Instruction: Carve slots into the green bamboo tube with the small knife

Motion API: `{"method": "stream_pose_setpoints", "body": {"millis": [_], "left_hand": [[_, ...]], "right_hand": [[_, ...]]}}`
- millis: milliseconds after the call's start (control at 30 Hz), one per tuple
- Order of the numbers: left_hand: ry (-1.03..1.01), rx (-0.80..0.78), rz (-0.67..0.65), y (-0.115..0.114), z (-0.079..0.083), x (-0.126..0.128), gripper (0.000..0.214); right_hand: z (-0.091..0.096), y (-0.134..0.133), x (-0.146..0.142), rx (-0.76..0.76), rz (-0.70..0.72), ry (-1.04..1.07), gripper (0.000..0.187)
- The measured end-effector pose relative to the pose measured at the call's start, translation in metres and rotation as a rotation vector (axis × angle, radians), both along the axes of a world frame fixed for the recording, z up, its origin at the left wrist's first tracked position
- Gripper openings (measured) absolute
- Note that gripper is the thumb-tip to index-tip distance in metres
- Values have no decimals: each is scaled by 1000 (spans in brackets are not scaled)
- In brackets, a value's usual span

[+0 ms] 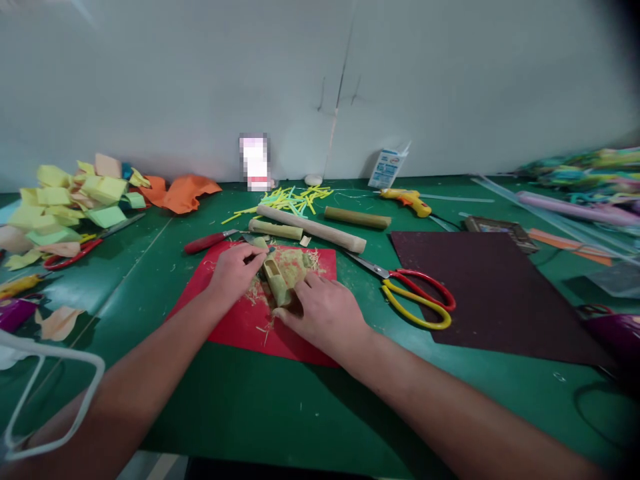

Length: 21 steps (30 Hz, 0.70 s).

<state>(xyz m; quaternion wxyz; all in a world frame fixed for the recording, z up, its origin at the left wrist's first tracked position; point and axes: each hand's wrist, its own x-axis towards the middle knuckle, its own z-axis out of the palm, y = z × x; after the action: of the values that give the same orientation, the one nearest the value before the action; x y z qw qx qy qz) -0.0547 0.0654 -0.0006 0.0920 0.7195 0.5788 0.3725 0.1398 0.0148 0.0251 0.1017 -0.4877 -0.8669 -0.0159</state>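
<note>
A short bamboo piece (275,279) with a long opening cut in its side lies tilted over a red sheet (305,343). My right hand (325,310) grips its near end, thumb below and fingers along the right side. At the far end, my left hand (235,270) is closed in a pinch; what sits between its fingertips is hidden, though a small dark tip shows beside them. Pale green shavings and dust (293,263) cover the sheet around the piece. Just beyond my left hand is a red-handled tool (205,243), its working end partly covered.
Bamboo sticks (315,228) lie beyond the sheet. Scissors with red and yellow handles (417,297) rest partly on a dark sheet (480,287). A yellow glue gun (407,200) and a phone (255,162) are farther back. Folded papers (75,200) pile up at left.
</note>
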Motion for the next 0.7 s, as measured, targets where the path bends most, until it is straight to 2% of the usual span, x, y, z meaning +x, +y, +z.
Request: {"method": "stream_pose_setpoints", "body": {"millis": [167,300,367,533,700], "left_hand": [[7,20,-18,-1,3,0,20],[31,124,28,2,4,-10,22],[44,111,25,3,2,-16,21],[26,-4,-18,3,1,-19,21],[79,35,-97,-7,3,-6,18]], "right_hand": [[1,-2,2,4,19,-14,27],[2,-10,13,19,-14,-2,20],[1,-14,17,-12,-19,-22,17],[2,-17,18,-40,-8,-17,26],[1,-15,17,-54,-50,9,20]]}}
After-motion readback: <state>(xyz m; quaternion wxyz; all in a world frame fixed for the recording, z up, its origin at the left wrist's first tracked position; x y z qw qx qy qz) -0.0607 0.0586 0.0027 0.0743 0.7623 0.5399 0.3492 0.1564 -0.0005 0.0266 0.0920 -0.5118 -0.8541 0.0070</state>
